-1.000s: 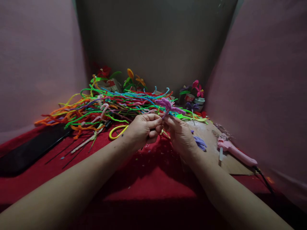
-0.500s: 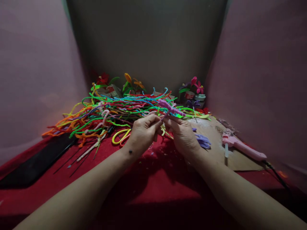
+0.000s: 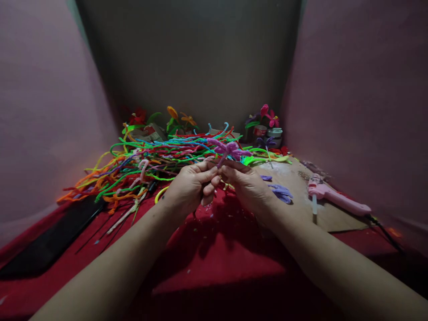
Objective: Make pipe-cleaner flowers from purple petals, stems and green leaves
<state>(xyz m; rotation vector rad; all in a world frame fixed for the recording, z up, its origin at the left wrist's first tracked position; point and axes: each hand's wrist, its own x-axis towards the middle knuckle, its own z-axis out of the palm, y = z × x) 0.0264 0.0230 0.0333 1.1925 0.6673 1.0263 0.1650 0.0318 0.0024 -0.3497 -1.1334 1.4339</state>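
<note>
A purple-pink fuzzy flower [image 3: 227,149] stands upright between my hands, its petals spread above the fingertips. My left hand [image 3: 192,185] pinches its short stem between thumb and fingers, the other fingers curled below. From the right side, my right hand [image 3: 247,185] also grips the stem, fingertips nearly touching those of my left. Behind them lies a heap of many-coloured pipe cleaners [image 3: 160,154]. Purple petal pieces [image 3: 281,193] rest on a brown board [image 3: 334,218] beside my right hand.
A pink glue gun [image 3: 341,200] with a cord lies on the board at right. At left is a dark flat object [image 3: 50,240]. Finished flowers [image 3: 182,118] and a small jar [image 3: 274,133] stand at the back. Red cloth [image 3: 217,267] covers the table.
The flower has turned more upright, its petals facing up and spread wider. Both hands appear slightly further left, and the view has shifted a little. The fingers of my left hand have loosened below the stem.
</note>
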